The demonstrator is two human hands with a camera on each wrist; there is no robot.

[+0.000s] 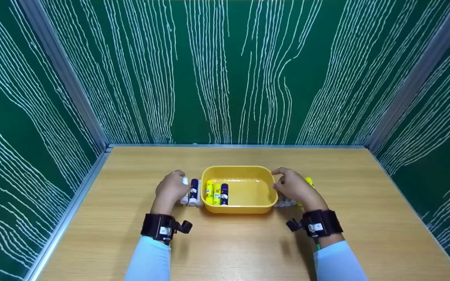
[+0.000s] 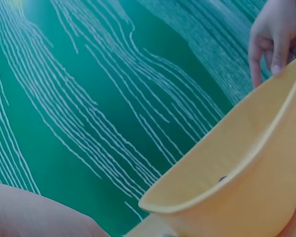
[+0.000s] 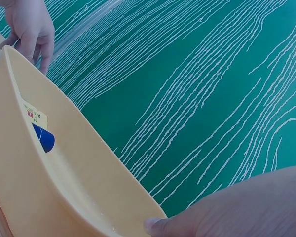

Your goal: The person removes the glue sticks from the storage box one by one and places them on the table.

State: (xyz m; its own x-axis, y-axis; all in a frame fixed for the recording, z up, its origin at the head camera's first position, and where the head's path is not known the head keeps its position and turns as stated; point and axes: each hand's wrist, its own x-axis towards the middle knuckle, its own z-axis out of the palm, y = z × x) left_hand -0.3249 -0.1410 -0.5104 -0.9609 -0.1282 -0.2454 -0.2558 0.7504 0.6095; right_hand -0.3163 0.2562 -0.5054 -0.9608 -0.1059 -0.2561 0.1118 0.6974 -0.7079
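A yellow plastic container (image 1: 238, 209) sits in the middle of the table. Inside it, at the left, are two yellow glue sticks (image 1: 213, 192) and a dark blue one (image 1: 224, 194). My right hand (image 1: 297, 187) has thumb and index finger at the container's right rim, curled against it. Over a white glue stick (image 1: 184, 191) to the container's left is my left hand (image 1: 170, 188), its fingers pointing down; its thumb is hidden in the head view. Beside that stick stands a dark blue glue stick with a white base (image 1: 193, 192), then a pale one (image 1: 199, 193) against the container.
Several whitish sticks (image 1: 285, 203) and a yellow glue stick (image 1: 309, 181) are partly hidden under my right hand. Green panels with white wavy lines (image 1: 209, 78) enclose the table (image 1: 217, 249) at the back and sides.
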